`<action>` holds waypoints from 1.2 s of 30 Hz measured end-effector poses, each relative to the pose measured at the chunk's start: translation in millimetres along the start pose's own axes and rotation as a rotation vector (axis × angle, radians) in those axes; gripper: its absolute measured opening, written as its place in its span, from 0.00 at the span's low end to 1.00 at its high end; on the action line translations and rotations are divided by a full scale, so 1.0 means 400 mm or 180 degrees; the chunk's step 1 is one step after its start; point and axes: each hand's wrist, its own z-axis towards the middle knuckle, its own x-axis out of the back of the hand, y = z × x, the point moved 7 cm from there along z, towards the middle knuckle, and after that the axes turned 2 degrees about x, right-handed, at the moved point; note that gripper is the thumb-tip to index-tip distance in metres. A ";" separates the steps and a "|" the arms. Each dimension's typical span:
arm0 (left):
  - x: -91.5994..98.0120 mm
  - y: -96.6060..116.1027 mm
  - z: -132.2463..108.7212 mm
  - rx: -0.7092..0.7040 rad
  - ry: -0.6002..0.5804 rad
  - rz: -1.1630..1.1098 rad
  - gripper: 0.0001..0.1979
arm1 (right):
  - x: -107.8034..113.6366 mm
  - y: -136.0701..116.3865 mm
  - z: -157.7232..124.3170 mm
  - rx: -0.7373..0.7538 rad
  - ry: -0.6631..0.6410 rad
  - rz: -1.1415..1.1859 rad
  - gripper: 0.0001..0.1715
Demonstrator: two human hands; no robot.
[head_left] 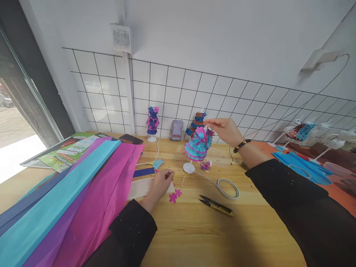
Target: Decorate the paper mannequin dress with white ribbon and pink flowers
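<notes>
My right hand [222,130] is closed, its fingertips pinching the top of a small dress form [198,144]. That form wears a ruffled turquoise paper dress with pink trim and flowers, and leans on its round white base [189,168]. Low over the table, my left hand [161,182] has thumb and fingers pressed together; what they hold, if anything, is too small to make out. Beside it lie pink paper flowers [172,198] and a white sheet [140,188], partly under the hand. To the right are a roll of double-sided tape [228,188] and yellow-handled thread snips [217,205].
Crepe paper strips [102,178] in pink, purple and turquoise cover the left side. Behind stand a blue-dressed form [152,121], a brown-and-blue one [198,119] and a phone-like device [177,130]. More forms [304,131] and blue paper [303,167] occupy the orange surface on the right.
</notes>
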 end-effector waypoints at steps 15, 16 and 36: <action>-0.005 0.001 0.000 -0.0116 -0.0019 -0.0012 0.14 | -0.002 -0.053 0.018 0.0150 0.0352 -0.0026 0.15; -0.006 0.000 0.001 -0.0117 -0.0006 -0.0001 0.14 | -0.007 -0.055 0.021 0.0194 0.0328 -0.0014 0.15; -0.063 0.039 -0.034 -0.1051 -0.0716 0.1223 0.18 | -0.120 -0.166 0.009 0.1061 0.0136 -0.0389 0.15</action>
